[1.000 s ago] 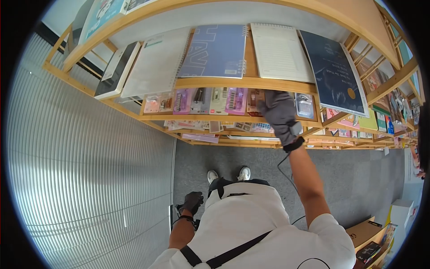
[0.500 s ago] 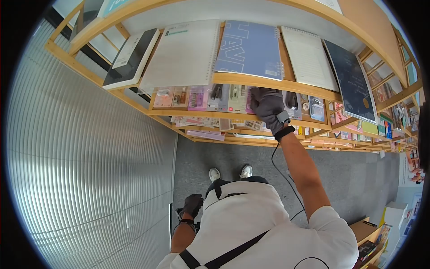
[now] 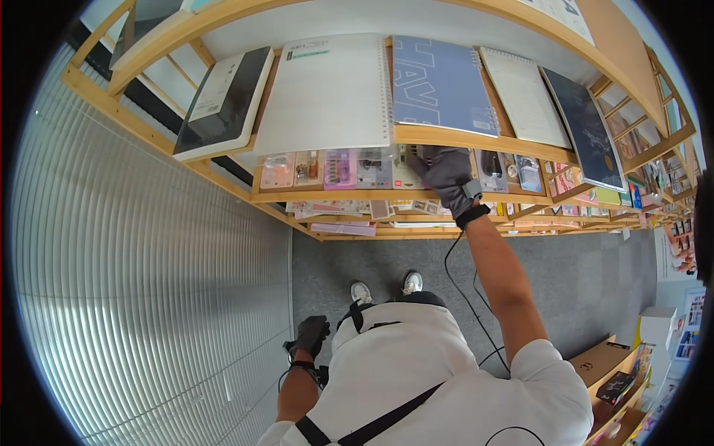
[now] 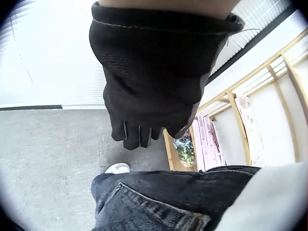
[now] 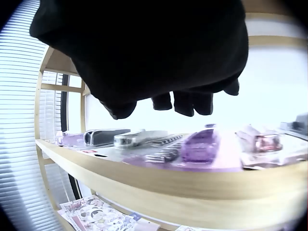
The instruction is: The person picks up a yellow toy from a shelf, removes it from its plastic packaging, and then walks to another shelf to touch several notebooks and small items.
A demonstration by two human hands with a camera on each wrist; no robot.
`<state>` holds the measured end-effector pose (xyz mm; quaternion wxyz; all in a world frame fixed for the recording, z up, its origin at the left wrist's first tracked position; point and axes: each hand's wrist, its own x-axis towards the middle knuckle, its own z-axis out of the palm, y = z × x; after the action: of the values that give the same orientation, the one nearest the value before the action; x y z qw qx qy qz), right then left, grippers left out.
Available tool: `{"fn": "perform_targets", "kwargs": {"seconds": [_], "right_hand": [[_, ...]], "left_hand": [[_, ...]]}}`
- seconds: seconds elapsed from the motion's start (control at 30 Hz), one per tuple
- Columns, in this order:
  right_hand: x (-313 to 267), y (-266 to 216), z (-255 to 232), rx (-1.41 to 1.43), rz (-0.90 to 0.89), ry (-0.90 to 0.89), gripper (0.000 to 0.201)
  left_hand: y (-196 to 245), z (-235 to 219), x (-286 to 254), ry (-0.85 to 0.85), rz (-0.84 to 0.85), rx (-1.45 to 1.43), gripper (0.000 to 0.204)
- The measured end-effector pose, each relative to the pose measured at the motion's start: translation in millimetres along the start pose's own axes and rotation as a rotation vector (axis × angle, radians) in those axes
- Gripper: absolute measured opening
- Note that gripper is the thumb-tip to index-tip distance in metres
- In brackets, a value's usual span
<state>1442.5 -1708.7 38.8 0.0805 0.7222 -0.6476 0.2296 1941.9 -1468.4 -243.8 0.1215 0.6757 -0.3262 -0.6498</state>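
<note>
My right hand (image 3: 448, 178), in a dark grey glove, reaches under the upper shelf, over a row of blister packs. In the right wrist view its fingers (image 5: 183, 103) hang apart, above a pack with a translucent purple item (image 5: 201, 146) and coiled-looking silvery strips (image 5: 165, 153) beside it. Just left of the hand lies a pale green pack (image 3: 405, 172); to its right, one with a black item (image 3: 491, 167). My gloved left hand (image 3: 312, 334) hangs by my side, its fingers (image 4: 132, 139) loosely bent, near the jeans (image 4: 159, 192).
Spiral notebooks, including a blue one (image 3: 444, 85) and a white one (image 3: 327, 93), lie on the upper shelf and overhang its front rail (image 3: 446, 136). Paper goods (image 5: 101, 216) lie on a lower shelf. A ribbed blind (image 3: 149, 282) stands at left; a cable (image 3: 465, 297) hangs from the right wrist.
My right hand has moved left along the row of packs, from the brown one towards the pale green one. The head view has shifted left. My left hand stays by my side.
</note>
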Motion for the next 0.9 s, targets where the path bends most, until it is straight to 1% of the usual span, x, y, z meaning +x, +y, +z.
{"fn": "perform_targets", "kwargs": {"seconds": [0.07,0.1,0.13,0.17,0.23,0.27,0.33,0.37,0.4,0.43,0.47,0.5,0.53,0.57,0.6,0.63,0.67,0.7,0.73,0.77,0.8,0.83,0.87,0.9], "right_hand": [[5,-16,8,-0.028,0.007,0.025,0.057],[7,-21,20,0.026,-0.018,0.035,0.057],[10,-25,30,0.079,-0.044,0.046,0.057],[11,-27,37,0.132,-0.071,0.056,0.058],[9,-30,40,0.143,-0.042,0.034,0.057],[6,-30,40,0.155,-0.022,0.007,0.055],[5,-35,38,0.168,-0.008,-0.024,0.054],[8,-40,32,0.197,0.028,-0.06,0.053],[12,-45,25,0.225,0.063,-0.093,0.051],[14,-51,23,0.254,0.099,-0.129,0.05],[14,-59,24,0.254,0.096,-0.128,0.05],[16,-70,27,0.518,0.136,-0.103,0.05],[18,-81,30,0.783,0.175,-0.077,0.05],[21,-91,33,1.047,0.213,-0.052,0.05],[26,-99,37,1.048,0.212,-0.052,0.05],[29,-106,44,0.743,0.071,0.0,0.045],[32,-111,50,0.436,-0.068,0.048,0.041],[36,-116,54,0.128,-0.208,0.092,0.037],[39,-121,59,0.13,-0.215,0.084,0.037],[41,-127,63,0.136,-0.222,0.005,0.041],[43,-133,68,0.142,-0.23,-0.077,0.045],[43,-138,73,0.148,-0.24,-0.16,0.049],[43,-143,76,0.154,-0.252,-0.176,0.049],[44,-146,75,0.118,-0.212,-0.194,0.047]], "left_hand": [[31,1,-9,0.009,0.002,0.006,0.03],[43,-3,-12,0.013,0.003,0.012,0.031],[41,-11,-7,0.011,0.006,0.022,0.031],[38,-17,-4,-0.004,0.174,0.165,0.031],[26,-28,0,-0.036,0.505,0.444,0.032],[18,-34,1,-0.038,0.503,0.443,0.032],[13,-42,-6,-0.014,0.626,0.551,0.029],[10,-47,-7,0.002,0.691,0.604,0.027],[9,-51,-8,0.007,0.695,0.601,0.027],[6,-57,-12,0.005,0.711,0.785,0.025],[2,-62,-14,0.004,0.724,0.969,0.024],[1,-68,-14,0.004,0.733,1.155,0.022],[3,-73,-12,0.009,0.733,1.156,0.022],[3,-76,-11,-0.056,0.592,1.126,0.022],[3,-78,-10,-0.121,0.451,1.091,0.021],[1,-81,-10,-0.189,0.309,1.05,0.021],[-1,-83,-7,-0.192,0.309,1.046,0.021],[-10,-86,2,-0.186,0.313,0.956,0.02],[-19,-89,10,-0.179,0.313,0.864,0.018],[-30,-91,18,-0.171,0.309,0.772,0.017],[-41,-91,25,-0.171,0.298,0.759,0.017],[-51,-90,34,-0.155,0.333,0.656,0.017],[-59,-88,42,-0.135,0.366,0.552,0.017],[-57,-85,39,-0.113,0.398,0.448,0.017]]}}
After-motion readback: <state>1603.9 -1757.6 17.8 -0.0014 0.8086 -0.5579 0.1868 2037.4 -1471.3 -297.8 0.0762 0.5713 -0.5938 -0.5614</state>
